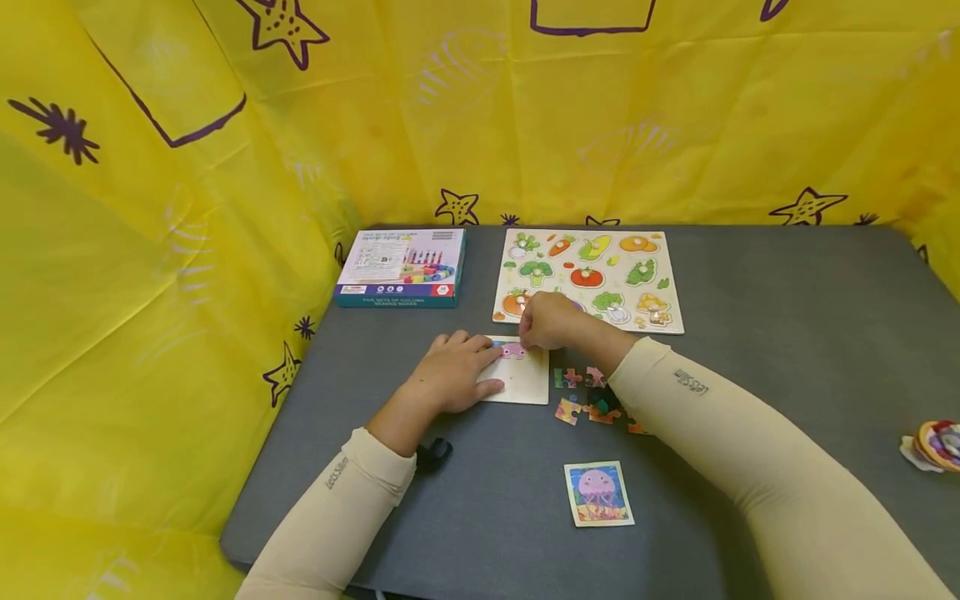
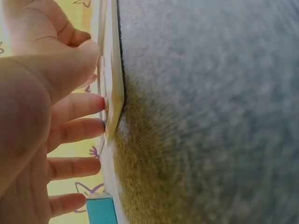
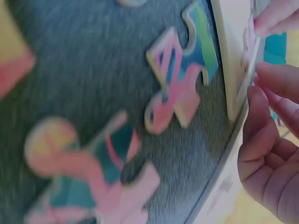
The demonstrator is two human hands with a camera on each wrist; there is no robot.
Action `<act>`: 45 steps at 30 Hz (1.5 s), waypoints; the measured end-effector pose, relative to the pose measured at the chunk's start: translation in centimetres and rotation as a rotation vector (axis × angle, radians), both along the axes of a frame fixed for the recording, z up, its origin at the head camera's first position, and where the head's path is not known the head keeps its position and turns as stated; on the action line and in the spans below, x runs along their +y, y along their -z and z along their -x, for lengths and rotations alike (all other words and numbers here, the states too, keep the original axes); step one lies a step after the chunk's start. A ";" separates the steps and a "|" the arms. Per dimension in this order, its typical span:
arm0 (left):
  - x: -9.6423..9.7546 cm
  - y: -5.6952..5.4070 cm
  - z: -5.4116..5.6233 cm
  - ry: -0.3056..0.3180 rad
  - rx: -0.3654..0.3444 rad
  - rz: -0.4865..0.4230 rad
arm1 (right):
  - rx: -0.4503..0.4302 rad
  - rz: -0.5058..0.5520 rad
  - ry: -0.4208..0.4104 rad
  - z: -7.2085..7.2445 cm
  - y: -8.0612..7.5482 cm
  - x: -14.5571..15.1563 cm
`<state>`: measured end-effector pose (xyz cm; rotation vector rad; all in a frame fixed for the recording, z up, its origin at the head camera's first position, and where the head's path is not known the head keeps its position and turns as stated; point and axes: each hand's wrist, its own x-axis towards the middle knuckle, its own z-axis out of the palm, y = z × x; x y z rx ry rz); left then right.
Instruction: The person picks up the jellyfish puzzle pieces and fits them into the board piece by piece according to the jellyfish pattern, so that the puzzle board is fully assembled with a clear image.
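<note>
The puzzle board (image 1: 525,385) lies flat on the desk (image 1: 480,500), at the centre of the frame. A pink piece (image 1: 513,351) is seated along its upper edge; the visible lower portion is bare.

Left hand (image 1: 459,372): extends over the board's left side, fingers spread and nearly straight, fingertips contacting the board. It grips nothing.

Right hand (image 1: 551,320): positioned at the board's upper right corner, fingers curled, thumb and index finger brought together. Whether a piece sits between them cannot be determined; the fingertips conceal the spot.

Governing relation: the loose pieces (image 1: 567,411) lie right of the board and below the right hand in the frame, partly covered by the right forearm. The right hand is the nearer of the two. The pink-and-green piece (image 1: 572,378) is just beside the board's right edge, not touching; its long axis runs left to right. The board's long axis cannot be established because the left hand covers one side.

Reference: the jellyfish card (image 1: 600,492) lies at lower centre-right, well apart from both hands.
</note>
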<state>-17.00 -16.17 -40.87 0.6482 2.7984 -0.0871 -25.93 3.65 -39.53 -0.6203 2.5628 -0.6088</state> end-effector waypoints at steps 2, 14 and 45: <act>0.2 -0.1 0.0 0.011 0.018 0.012 | 0.021 -0.001 0.006 0.0 -0.3 0.8; -0.1 -0.2 -0.1 0.016 0.032 0.003 | 0.120 -0.105 0.026 -0.2 -1.8 8.8; 2.3 -0.1 0.0 0.092 0.031 -0.015 | -0.253 0.298 0.217 -1.3 -0.6 6.5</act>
